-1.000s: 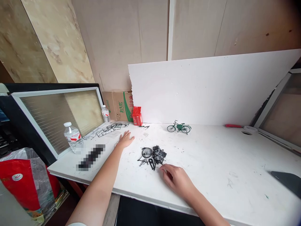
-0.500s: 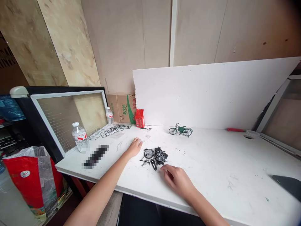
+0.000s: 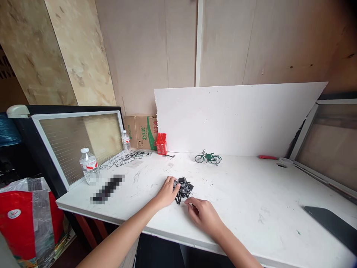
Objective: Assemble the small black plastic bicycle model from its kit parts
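A small pile of black model bicycle parts point(image 3: 184, 188), with spoked wheels among them, lies on the white table. My left hand point(image 3: 167, 191) is cupped against the pile's left side, thumb and fingers apart, covering part of a wheel. At the pile's near right edge, my right hand point(image 3: 202, 214) rests with fingers curled in and thumb close to the index finger; whatever may be between them is hidden. Behind the pile stands an assembled green model bicycle point(image 3: 208, 158).
Black part frames point(image 3: 131, 158) lie at the back left near two water bottles point(image 3: 89, 165). A red box point(image 3: 161, 144) stands before a cardboard carton point(image 3: 141, 132). A red-handled tool point(image 3: 267, 157) lies back right, and a dark flat object point(image 3: 331, 225) at right.
My left hand has come down and right onto the pile, and the parts on the left now sit closer together. My right hand keeps nearly the same pose. The view has shifted slightly.
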Motion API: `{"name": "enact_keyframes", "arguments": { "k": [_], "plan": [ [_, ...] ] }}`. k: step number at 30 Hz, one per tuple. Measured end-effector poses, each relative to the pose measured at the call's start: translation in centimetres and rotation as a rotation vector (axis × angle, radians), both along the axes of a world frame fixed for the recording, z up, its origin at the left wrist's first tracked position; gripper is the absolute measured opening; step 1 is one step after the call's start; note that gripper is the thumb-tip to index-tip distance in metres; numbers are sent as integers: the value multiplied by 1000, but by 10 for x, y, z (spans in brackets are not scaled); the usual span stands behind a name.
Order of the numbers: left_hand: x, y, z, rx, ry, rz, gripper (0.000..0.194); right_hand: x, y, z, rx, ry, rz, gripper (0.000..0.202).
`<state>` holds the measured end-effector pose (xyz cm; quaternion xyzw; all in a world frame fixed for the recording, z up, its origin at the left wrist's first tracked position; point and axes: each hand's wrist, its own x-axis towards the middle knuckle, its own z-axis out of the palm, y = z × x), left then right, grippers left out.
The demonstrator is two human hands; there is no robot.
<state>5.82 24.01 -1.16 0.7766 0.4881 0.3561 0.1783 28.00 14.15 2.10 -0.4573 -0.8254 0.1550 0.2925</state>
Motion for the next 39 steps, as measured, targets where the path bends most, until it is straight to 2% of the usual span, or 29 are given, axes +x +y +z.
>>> {"name": "enact_keyframes", "arguments": {
  "k": [6,18,25,30,36,39],
  "plan": [
    [1,-4,-4,40,-26,8,36,-1,-3,1,-10,-17,2,33],
    [4,-13,3,42,-48,-5,38,0,-5,-3,-23,-59,42,29],
    [3,-18,7,36,-22,0,46,0,-6,3,-82,-44,39,30],
    [-7,-25,12,73,-58,43,43,-2,-6,3,-66,-43,24,31],
    [-27,-33,5,150,-52,106,34,-2,-5,2,-52,-38,15,31],
    [-30,-34,2,145,-40,103,38,-2,-4,3,-68,-32,1,31]
  ]
}}
